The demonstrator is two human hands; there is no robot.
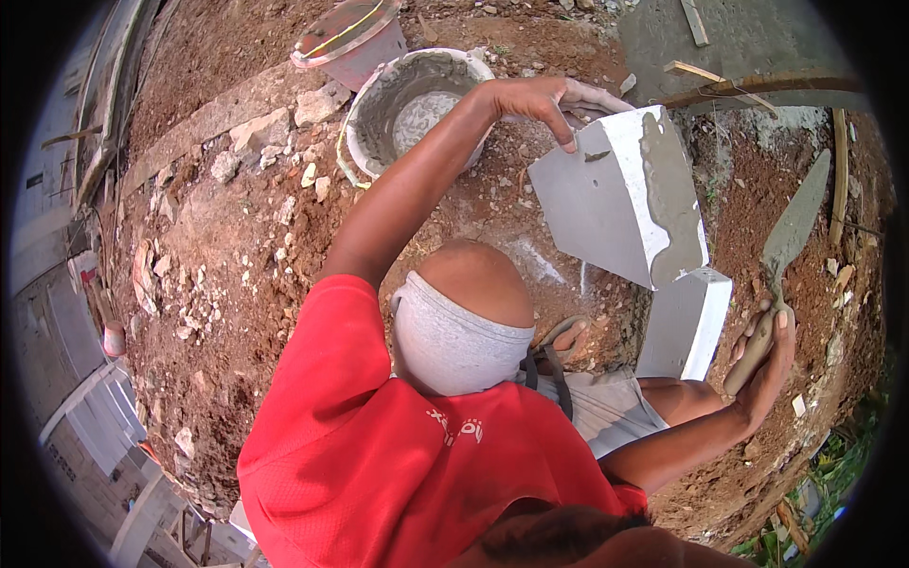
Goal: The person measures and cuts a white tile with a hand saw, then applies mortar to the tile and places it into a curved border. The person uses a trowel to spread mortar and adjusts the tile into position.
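Note:
My left hand (559, 109) grips the upper edge of a pale grey block (587, 208), its thumb on the near face and fingers over the top. Wet grey mortar coats a strip along the block's right side. A second pale block (677, 336) lies just below it, partly covered. At the right, my right hand (762, 355) is closed on the wooden handle of a trowel (795, 218), whose mortar-smeared blade points up. A white bucket (355, 128) with grey mortar inside stands beside my left forearm.
A faded red bucket (350, 62) with a yellow handle stands behind the white one on rubble-strewn reddish soil (199, 284). Wooden boards (757, 87) edge a grey concrete patch (748, 43) at top right. Planks and paving lie far left; greenery lines the lower right.

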